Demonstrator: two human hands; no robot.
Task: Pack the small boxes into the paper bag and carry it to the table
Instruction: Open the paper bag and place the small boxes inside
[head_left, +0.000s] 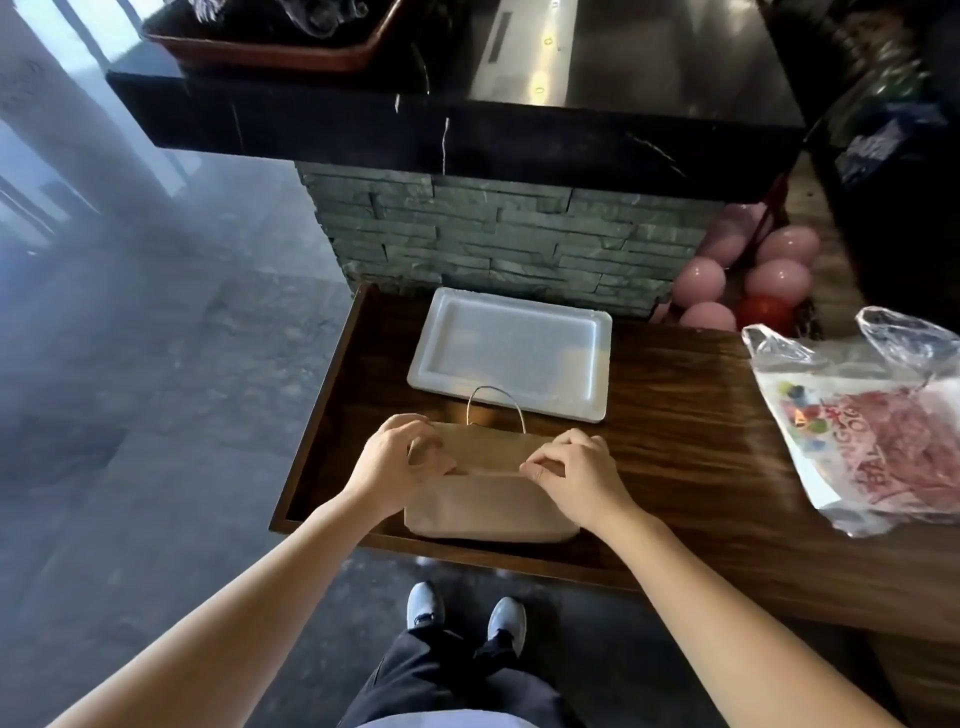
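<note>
Head view, looking down: a brown paper bag (491, 488) lies flat on the wooden tabletop (675, 431), close to the near edge, directly at 12 o'clock from the person's shoes (465, 613). Its long axis runs from 9 o'clock to 3 o'clock, and its mouth with the thin wire handle (496, 408) faces 12 o'clock, away from the body.

Both hands rest on the bag's upper fold. The left hand (397, 465) sits at the 9 o'clock end and the right hand (574, 473) at the 3 o'clock end, each with fingers curled and pinched onto the paper edge. They are about equally near the bag, so neither has the advantage.

Just beyond the bag at 12 o'clock lies a white foam tray (511, 353), its near edge almost touching the handle. A printed plastic bag (872, 431) rests well apart at 3 o'clock, and pink balloons (748, 280) cluster at 1 o'clock against the stone-faced counter (493, 234).

No small boxes can be seen; whether any are inside the flat bag cannot be told. The bag looks folded shut and unopened, so packing seems not yet begun. The coming move likely turns on the mouth facing away: the pinched edges would have to be pulled apart toward 12 o'clock and 6 o'clock to open it.
</note>
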